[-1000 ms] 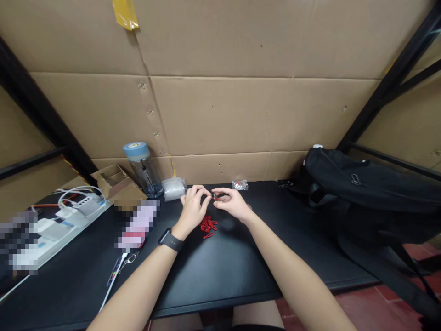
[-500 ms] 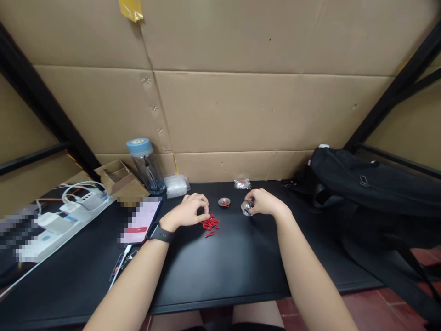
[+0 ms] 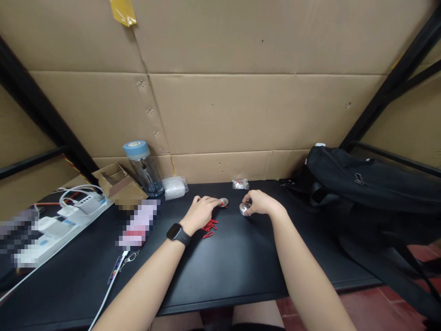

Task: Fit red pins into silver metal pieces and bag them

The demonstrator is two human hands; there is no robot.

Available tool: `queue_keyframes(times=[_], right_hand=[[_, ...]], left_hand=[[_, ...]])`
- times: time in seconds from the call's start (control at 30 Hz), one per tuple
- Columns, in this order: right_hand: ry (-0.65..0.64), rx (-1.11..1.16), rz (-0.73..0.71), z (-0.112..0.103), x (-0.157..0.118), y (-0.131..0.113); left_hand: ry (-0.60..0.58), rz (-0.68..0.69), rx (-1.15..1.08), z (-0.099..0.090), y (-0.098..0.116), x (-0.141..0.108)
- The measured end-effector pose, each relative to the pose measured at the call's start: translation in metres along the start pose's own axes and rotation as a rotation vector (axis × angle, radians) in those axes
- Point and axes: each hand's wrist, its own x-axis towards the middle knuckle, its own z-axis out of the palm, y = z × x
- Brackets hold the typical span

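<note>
Two shiny discs rest apart on the black desk [image 3: 230,271], each within reach of one hand. The left hand [image 3: 200,214] touches the left disc [image 3: 225,201] at its near edge; whether it pinches, I cannot tell. The right hand [image 3: 262,202] pinches the right disc [image 3: 243,209] between thumb and fingers, probably because the rim offers easy purchase. Red cord loops [image 3: 210,224] lie beside the left hand, seemingly piled there for handiness.
</note>
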Motion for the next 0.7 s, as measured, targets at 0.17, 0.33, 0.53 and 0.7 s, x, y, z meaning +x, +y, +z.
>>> queue_keyframes(times=[0.17,0.33,0.53,0.7], right_hand=[[-0.069,0.035,0.019,-0.002,-0.002,0.002],[0.091,0.071,-0.123,-0.002,-0.001,-0.009],[0.131,0.178,-0.309,0.015,0.006,-0.031],[0.123,0.523,-0.372,0.043,0.012,-0.055]], left_hand=[[0.055,-0.051,0.048,-0.002,0.006,0.001],[0.081,-0.015,0.062,-0.001,0.004,0.003],[0.127,-0.073,0.023,0.006,0.000,0.003],[0.224,-0.214,-0.093,0.004,0.003,0.000]])
